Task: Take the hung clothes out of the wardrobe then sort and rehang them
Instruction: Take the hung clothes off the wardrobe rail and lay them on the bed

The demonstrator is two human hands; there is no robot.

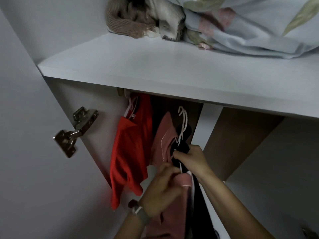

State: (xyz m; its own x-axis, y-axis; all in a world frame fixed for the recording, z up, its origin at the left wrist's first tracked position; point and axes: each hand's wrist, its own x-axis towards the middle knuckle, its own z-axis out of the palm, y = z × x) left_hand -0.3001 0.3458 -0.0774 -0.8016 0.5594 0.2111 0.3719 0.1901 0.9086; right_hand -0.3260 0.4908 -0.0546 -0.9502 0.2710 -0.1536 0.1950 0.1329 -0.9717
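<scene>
Pink garment (pixel 165 140) between both hands (pixel 174 173)

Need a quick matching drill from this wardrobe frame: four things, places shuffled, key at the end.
Things:
1. red garment
2. brown knit
3. metal hinge
4. black garment

Places:
A. pinched by the right hand
B. on the inside of the open door at the left
C. hanging at the far left under the shelf
D. lying on top of the shelf

Pairs: 1-C, 2-D, 3-B, 4-A
</scene>
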